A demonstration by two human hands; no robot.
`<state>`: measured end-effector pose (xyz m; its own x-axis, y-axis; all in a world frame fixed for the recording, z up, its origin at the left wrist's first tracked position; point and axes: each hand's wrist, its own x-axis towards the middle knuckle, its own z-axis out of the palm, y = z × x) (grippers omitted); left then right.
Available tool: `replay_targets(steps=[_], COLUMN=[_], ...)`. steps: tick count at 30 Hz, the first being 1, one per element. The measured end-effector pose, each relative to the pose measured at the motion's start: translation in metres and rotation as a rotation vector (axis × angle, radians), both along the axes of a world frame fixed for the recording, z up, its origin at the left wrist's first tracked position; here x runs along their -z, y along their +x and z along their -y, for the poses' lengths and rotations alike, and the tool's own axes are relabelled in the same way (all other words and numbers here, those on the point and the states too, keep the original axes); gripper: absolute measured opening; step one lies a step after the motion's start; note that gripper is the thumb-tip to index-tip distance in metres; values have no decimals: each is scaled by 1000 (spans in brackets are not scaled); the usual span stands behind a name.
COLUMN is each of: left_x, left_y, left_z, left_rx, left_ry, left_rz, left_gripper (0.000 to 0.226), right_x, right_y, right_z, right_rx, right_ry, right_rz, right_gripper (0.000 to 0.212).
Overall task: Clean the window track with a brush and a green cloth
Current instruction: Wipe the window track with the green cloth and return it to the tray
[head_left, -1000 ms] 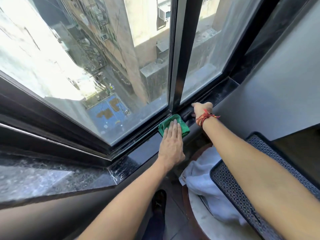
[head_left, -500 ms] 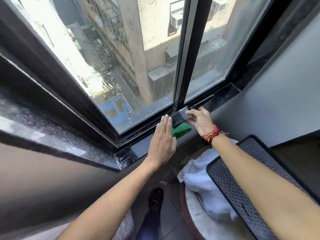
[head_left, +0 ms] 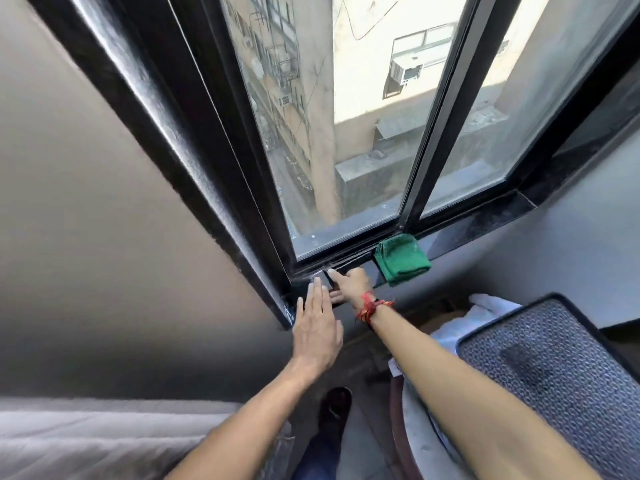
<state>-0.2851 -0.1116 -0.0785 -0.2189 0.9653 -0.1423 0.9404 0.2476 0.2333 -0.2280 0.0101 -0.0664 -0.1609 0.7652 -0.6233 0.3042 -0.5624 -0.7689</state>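
The folded green cloth (head_left: 401,260) lies alone on the black stone sill, just below the window's centre bar. Left of it, my right hand (head_left: 351,284), with a red thread on the wrist, grips a small brush (head_left: 323,276) with a metal band, held down at the left end of the window track (head_left: 346,259). The bristles are hidden against the dark corner. My left hand (head_left: 317,327) rests flat on the sill beside the brush, fingers straight and together, holding nothing.
The dark window frame (head_left: 221,168) runs up on the left beside a grey wall. A patterned dark mat (head_left: 554,375) and a white cloth (head_left: 485,313) lie at the right, over a round tub. My shoe (head_left: 334,407) stands on the floor below.
Both hands moved left along the sill to the track's left corner. My left hand let go of the green cloth, which stays near the centre bar. The brush came with my right hand.
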Motion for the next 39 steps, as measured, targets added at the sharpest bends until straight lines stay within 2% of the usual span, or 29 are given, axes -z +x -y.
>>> replay_targets(steps=[4, 7, 10, 16, 19, 21, 25, 31, 39], left_x=[1, 2, 4, 7, 3, 0, 3, 21, 19], left_y=[2, 2, 0, 8, 17, 26, 51, 74, 91], left_z=[8, 11, 11, 6, -9, -30, -77, -108, -148], left_rx=[-3, -3, -2, 35, 82, 144, 228, 303, 382], left_ry=[-54, -59, -57, -82, -48, -22, -13, -35, -10], left_rz=[6, -11, -35, -125, -169, -158, -71, -87, -42], left_gripper=[78, 77, 75, 76, 78, 75, 69, 65, 64], right_x=[2, 1, -2, -1, 7, 15, 27, 35, 25], right_y=[2, 1, 6, 50, 72, 82, 107, 139, 194], right_z=[-1, -1, -3, -22, -32, -37, -47, -68, -128], right_rx=[-68, -144, -204, -229, -313, -395, -366, -393, -336], right_ry=[12, 70, 242, 737, 845, 874, 899, 933, 759], right_rz=[141, 185, 311, 648, 798, 828, 781, 741, 748], right_gripper=[19, 23, 24, 14, 31, 39, 36, 34, 29])
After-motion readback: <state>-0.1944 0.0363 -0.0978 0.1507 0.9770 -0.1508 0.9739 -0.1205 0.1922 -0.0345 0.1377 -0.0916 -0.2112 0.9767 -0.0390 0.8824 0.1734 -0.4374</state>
